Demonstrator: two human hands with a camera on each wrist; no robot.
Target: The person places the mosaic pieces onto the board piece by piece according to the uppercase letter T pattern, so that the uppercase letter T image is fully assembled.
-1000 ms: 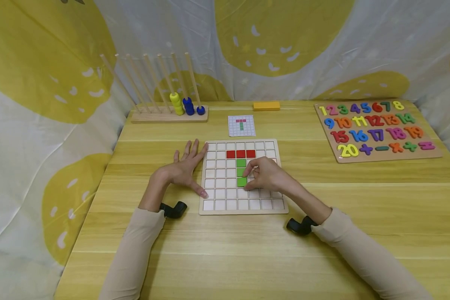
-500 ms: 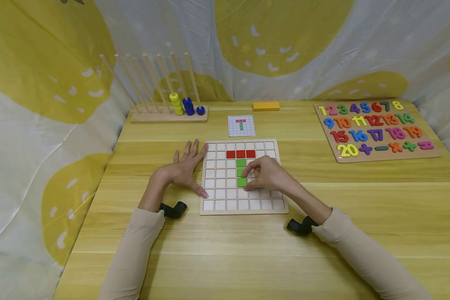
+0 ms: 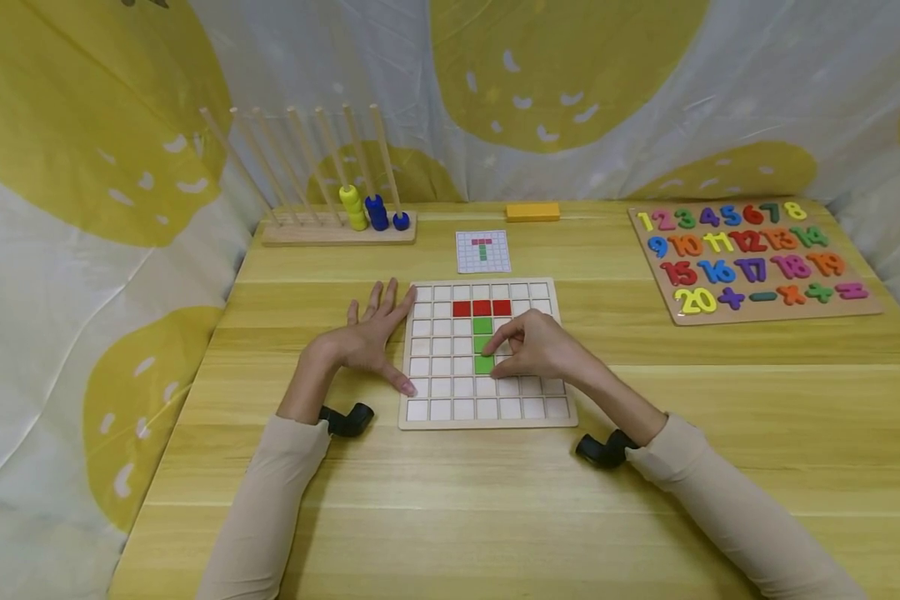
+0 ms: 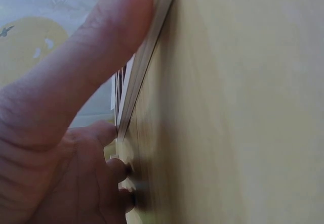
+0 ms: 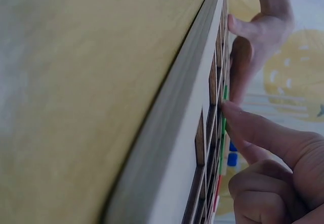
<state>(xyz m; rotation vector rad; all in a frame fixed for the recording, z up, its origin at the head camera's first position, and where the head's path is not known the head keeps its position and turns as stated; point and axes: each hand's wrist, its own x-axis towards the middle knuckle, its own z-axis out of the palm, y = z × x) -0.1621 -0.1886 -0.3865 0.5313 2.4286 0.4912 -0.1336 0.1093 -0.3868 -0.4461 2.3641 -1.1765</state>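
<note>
A wooden grid board [image 3: 487, 422] with white cells lies on the table. Red square tiles [image 3: 482, 308] form a row near its top. Below the middle one, green tiles [image 3: 482, 326] run down in a column. My left hand [image 3: 363, 337] spreads its fingers along the board's left edge, index finger and thumb touching the frame. At the lowest green tile [image 3: 483, 364] my right hand [image 3: 536, 348] has index finger and thumb on its upper and lower edges, pinching it in its cell. In the right wrist view, the thumb [image 5: 253, 123] reaches the green edge, other fingers curled.
Behind the board lies a pattern card [image 3: 483, 252] with a red and green T. An abacus [image 3: 337, 233] with yellow and blue beads stands back left. An orange block [image 3: 532, 212] lies at the back, and a number puzzle board [image 3: 765, 312] at the right.
My right hand has barely shifted, its thumb slightly upward at the lowest green tile. The left hand stays at the board's edge.
</note>
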